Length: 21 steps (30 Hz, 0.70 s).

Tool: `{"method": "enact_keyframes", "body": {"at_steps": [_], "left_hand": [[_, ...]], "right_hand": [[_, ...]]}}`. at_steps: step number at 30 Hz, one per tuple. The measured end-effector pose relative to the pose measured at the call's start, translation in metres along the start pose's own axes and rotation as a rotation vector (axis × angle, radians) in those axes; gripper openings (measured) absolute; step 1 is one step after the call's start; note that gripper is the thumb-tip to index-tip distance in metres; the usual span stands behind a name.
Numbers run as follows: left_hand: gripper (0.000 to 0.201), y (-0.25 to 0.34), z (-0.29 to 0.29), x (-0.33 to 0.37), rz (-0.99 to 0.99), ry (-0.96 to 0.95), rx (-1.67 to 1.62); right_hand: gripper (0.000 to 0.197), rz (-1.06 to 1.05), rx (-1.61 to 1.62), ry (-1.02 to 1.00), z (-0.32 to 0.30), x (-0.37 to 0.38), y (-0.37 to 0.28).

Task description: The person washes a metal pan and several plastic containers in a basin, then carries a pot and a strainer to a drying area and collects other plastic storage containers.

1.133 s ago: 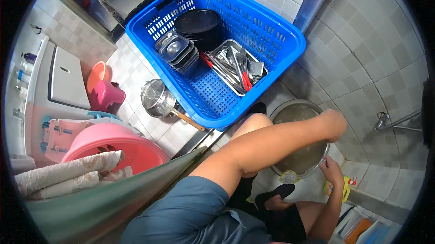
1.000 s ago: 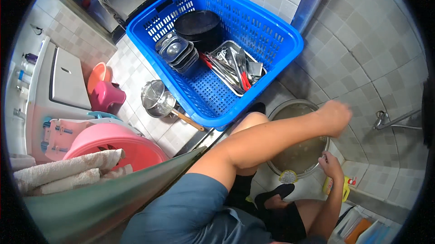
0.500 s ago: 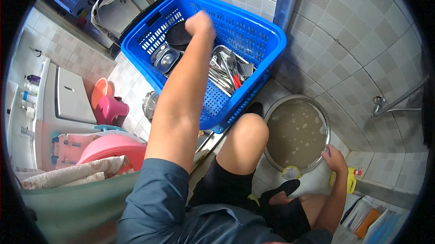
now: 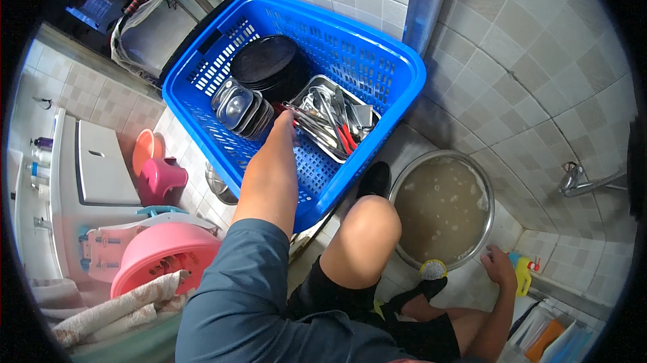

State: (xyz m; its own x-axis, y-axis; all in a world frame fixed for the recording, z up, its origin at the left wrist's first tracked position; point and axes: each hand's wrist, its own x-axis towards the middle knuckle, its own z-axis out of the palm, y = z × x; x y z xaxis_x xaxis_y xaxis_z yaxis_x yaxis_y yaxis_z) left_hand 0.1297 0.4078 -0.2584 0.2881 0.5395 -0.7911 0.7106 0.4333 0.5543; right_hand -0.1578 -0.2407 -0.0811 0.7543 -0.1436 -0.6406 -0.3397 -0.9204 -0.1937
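Observation:
A blue perforated basket [image 4: 412, 75] holds stacked black round plates [image 4: 268, 60], stacked metal dishes [image 4: 239, 108] and a metal tray [image 4: 326, 81] of cutlery and utensils [image 4: 330, 112]. My left hand [image 4: 287, 124] is down inside the basket, at the tray's near-left side beside the metal dishes. Something red shows by its fingers, which are largely hidden. My right hand [image 4: 499, 267] hovers just off the rim of a round metal basin [image 4: 490, 205] of cloudy water [image 4: 438, 205], its fingers loosely bent and apart, holding nothing. A yellow-rimmed scrubber [image 4: 433, 270] sits at the basin's near edge.
Left of me are a pink basin [image 4: 162, 248], a rolled towel [image 4: 121, 302], a pink stool [image 4: 162, 178] and a white cabinet [image 4: 108, 161]. A yellow bottle [image 4: 523, 275] stands right of my right hand. Tiled walls and a tap [image 4: 576, 178] bound the right side.
My left hand has come down from above the black plates to beside the cutlery tray. My right hand has let go of the basin rim and drawn back slightly.

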Motion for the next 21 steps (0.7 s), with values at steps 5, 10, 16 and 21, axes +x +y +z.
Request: {"method": "enact_keyframes", "body": {"at_steps": [5, 10, 16, 21], "left_hand": [[0.037, -0.001, -0.055, 0.049, -0.069, -0.315, -0.145], [0.006, -0.005, -0.056, 0.054, -0.027, -0.342, -0.203], [0.031, -0.002, -0.020, 0.020, 0.017, -0.184, -0.125], [0.042, -0.008, -0.017, 0.036, -0.067, -0.144, -0.180]], "right_hand": [[0.048, -0.061, 0.076, -0.052, -0.003, 0.016, -0.036], [0.046, -0.090, 0.042, -0.036, 0.003, 0.031, -0.037], [0.043, -0.112, 0.006, -0.026, 0.001, 0.027, -0.028], [0.044, -0.126, 0.013, -0.001, 0.009, 0.030, -0.027]]}}
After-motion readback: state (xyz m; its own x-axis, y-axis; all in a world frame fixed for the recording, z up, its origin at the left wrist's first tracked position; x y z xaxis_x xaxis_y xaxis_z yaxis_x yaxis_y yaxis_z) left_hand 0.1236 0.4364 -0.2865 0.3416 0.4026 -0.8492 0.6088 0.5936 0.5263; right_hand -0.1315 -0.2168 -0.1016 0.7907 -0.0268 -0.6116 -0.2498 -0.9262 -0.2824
